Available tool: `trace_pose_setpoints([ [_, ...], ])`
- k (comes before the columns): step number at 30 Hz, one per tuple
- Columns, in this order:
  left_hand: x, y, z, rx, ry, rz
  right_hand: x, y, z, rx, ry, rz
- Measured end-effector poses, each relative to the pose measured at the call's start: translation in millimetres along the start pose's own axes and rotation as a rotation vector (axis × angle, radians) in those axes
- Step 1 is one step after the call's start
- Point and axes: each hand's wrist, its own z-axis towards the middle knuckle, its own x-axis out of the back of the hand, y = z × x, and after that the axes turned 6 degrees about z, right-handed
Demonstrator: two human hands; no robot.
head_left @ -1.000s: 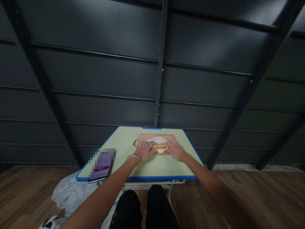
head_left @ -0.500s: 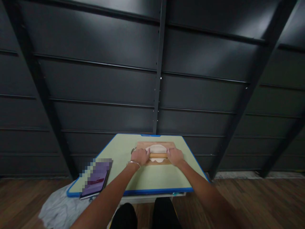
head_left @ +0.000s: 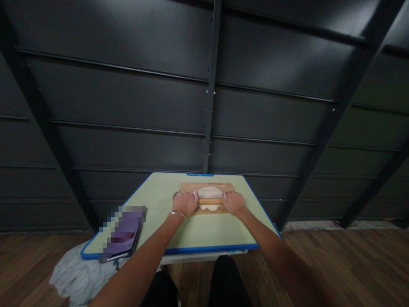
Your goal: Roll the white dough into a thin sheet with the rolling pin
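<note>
A wooden rolling pin (head_left: 211, 201) lies across a thin, pale sheet of dough (head_left: 209, 192). My left hand (head_left: 185, 203) is closed around its left end, with a silver bangle at the wrist. Around the right end my right hand (head_left: 234, 201) is closed too. The dough has a rounded far edge and a wavy near edge, and it rests on a wooden board (head_left: 223, 186). Part of the dough is hidden under the pin and the hands. Just behind my left hand shows a bit of a dark, round-rimmed object (head_left: 176, 194), mostly covered.
The board sits on a pale green tabletop (head_left: 204, 233) with a blue rim. A flat tablet-like device (head_left: 126, 232), partly blurred out, lies at the left edge. Below it hangs a crumpled grey-white cloth or plastic (head_left: 76, 273). A dark panelled wall (head_left: 153, 106) stands behind the table.
The view has tilted down a little, so table and hands sit slightly higher in it. Both hands keep their hold on the rolling pin, which stays over the dough.
</note>
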Motion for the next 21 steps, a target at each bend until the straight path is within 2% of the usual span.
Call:
trace_pose_setpoints([
  [7, -6.2, -4.5, 5.1, -0.005, -0.024, -0.005, 2.0, -0.8, -3.1, -0.02, -0.028, 0.021],
  [10, -9.0, -7.2, 7.8, -0.061, -0.012, 0.03, -1.1, 2.6, 1.1, 0.013, -0.026, 0.028],
  [13, -7.0, -6.7, 8.6, -0.106, 0.022, 0.063, -3.6, 5.7, 5.6, 0.068, -0.028, 0.026],
  [15, -3.0, -4.9, 9.3, -0.074, 0.018, 0.055, -3.6, 6.3, 6.9, 0.07, -0.025, 0.025],
  [17, 1.9, -3.2, 11.7, -0.028, -0.029, 0.028, -2.7, 6.0, 6.9, 0.052, -0.016, 0.024],
  [21, 7.7, -4.0, 23.1, 0.034, -0.202, -0.055, -1.5, 5.6, 7.3, 0.062, -0.018, 0.008],
])
